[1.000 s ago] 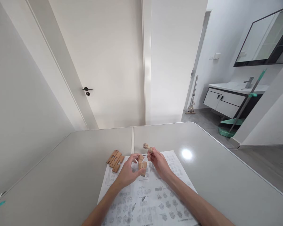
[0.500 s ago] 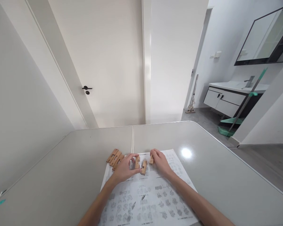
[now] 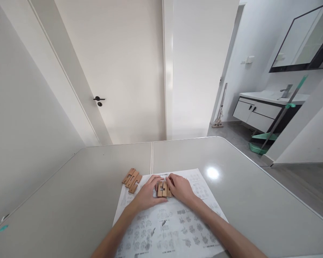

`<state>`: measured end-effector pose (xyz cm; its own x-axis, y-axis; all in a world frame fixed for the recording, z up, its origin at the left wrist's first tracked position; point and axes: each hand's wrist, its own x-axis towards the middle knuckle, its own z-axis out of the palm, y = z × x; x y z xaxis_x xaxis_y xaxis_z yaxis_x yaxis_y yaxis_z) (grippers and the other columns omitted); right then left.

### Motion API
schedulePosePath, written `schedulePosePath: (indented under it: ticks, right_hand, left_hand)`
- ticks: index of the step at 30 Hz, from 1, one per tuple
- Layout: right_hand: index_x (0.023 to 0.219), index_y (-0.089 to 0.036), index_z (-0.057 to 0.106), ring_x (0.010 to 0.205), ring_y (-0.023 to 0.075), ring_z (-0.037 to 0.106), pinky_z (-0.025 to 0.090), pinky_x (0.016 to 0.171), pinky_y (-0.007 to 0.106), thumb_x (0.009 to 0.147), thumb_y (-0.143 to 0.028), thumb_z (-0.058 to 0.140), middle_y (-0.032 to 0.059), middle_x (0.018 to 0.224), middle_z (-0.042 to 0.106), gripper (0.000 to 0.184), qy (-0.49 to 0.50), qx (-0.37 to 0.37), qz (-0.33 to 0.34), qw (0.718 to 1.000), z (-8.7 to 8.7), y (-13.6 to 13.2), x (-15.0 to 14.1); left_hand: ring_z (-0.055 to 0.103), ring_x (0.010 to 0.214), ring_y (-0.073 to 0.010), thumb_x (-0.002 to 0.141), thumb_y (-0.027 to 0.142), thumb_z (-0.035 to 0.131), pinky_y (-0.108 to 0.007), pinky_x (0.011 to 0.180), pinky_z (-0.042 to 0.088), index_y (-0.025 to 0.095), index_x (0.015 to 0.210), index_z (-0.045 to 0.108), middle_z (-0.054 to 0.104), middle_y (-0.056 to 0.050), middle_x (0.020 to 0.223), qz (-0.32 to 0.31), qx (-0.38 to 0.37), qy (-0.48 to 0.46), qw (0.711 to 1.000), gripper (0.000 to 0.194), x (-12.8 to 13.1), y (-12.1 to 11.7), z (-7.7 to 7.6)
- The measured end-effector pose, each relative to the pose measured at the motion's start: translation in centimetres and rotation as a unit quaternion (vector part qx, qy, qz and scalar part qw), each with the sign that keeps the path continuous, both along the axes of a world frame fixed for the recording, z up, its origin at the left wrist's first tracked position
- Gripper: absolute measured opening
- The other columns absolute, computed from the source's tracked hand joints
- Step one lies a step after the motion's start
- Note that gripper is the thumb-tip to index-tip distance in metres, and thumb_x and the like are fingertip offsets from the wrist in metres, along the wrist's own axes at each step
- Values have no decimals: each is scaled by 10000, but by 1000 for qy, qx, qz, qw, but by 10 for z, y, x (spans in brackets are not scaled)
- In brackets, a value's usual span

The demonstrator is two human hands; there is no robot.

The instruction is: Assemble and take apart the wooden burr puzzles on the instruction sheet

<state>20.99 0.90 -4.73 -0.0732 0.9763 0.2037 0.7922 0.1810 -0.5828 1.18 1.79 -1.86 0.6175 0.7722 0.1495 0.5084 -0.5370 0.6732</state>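
Notched wooden puzzle pieces (image 3: 162, 190) stand side by side on a printed paper sheet (image 3: 188, 222), between my two hands. My left hand (image 3: 148, 193) curves around the left of the row, fingers at the far end and thumb at the near end, gripping the leftmost piece. From the right, my right hand (image 3: 179, 187) closes over another wooden piece (image 3: 169, 193), which it partly hides; this one sits against the others. To the left of my left hand, several more notched wooden pieces (image 3: 131, 180) lie in a slanted row, partly over the sheet's corner.
The sheet lies on a pale grey table (image 3: 70, 200) with a seam down its middle. Beyond the far edge is a white door (image 3: 129, 71) with a black handle. At the right stand a washbasin cabinet (image 3: 254, 111), a mop (image 3: 221, 107) and a green dustpan (image 3: 258, 147).
My right hand has moved left and brought its piece against the others. The left piece now stands beside the middle one, and both hands have come closer together.
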Motion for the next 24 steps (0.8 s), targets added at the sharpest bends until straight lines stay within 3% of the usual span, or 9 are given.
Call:
schedulePosePath:
  ticks: [8, 13, 24]
  right_hand:
    - [920, -232, 614, 824, 198, 653, 393, 677, 272, 1038, -341, 386, 48, 930, 693, 279, 45, 23, 9, 999, -5, 0, -1]
    - [879, -223, 595, 843, 211, 632, 443, 737, 298, 1030, -329, 387, 59, 914, 666, 278, 101, 41, 34, 994, -4, 0, 0]
    - [801, -237, 506, 728, 214, 603, 429, 633, 298, 1019, -308, 325, 28, 770, 631, 292, 158, 57, 29, 985, -8, 3, 2]
  left_hand:
    - [592, 1182, -307, 703, 485, 833, -436, 971, 507, 325, 1344, 499, 602, -51, 1336, 38, 15, -6, 999, 740, 16, -7, -7]
    - [600, 1186, -310, 699, 511, 827, -442, 985, 498, 324, 1335, 500, 621, -47, 1331, 50, 24, 2, 998, 739, 17, -6, -10]
    - [642, 1117, -299, 686, 471, 832, -424, 963, 506, 321, 1320, 530, 666, -35, 1273, 58, 25, 3, 998, 718, 18, -8, -4]
